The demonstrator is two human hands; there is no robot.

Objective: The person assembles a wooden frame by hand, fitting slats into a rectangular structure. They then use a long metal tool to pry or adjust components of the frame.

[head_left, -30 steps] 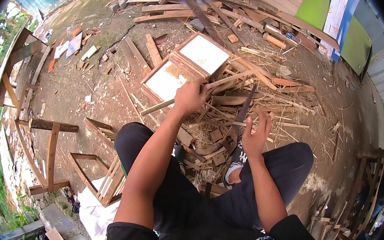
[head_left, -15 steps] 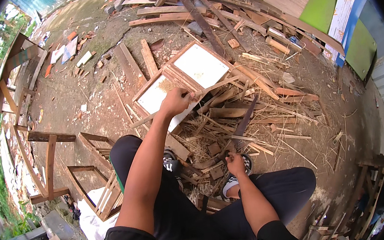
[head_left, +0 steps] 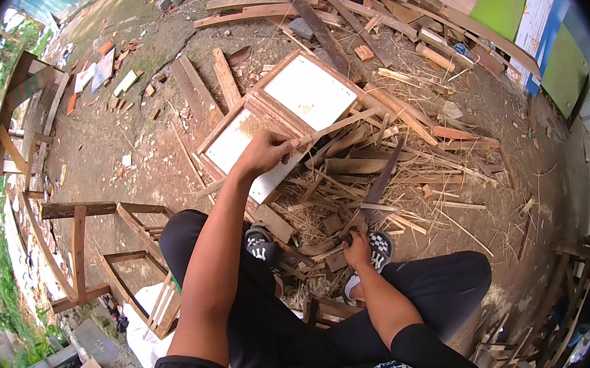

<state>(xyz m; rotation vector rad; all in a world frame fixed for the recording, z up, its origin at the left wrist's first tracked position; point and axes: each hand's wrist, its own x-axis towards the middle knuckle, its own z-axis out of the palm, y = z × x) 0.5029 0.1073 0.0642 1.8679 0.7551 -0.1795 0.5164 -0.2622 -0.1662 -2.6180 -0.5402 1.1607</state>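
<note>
My left hand [head_left: 263,154] is closed on a thin wooden strip [head_left: 336,129], which slants up to the right over a wood-framed piece with white panels [head_left: 307,93]. Pale shavings lie on those panels. Low between my knees, my right hand [head_left: 357,249] is wrapped round the handle end of a long dark blade [head_left: 384,172], which looks like a machete. Its tip points up and away to the right, apart from the strip's far end. My fingers hide most of the handle. Split wood and thin slivers [head_left: 312,207] lie beneath and around the blade.
Long boards [head_left: 255,13] are heaped at the back. Wooden frames [head_left: 131,262] stand at my left beside a white sack [head_left: 148,329]. Green and blue panels [head_left: 506,7] lean at the far right. My feet, in checkered footwear [head_left: 381,248], rest by the splinters.
The view has shifted slightly. My left hand sits a little lower and further left, still holding the strip. My right hand keeps its grip on the blade, which has barely moved.
</note>
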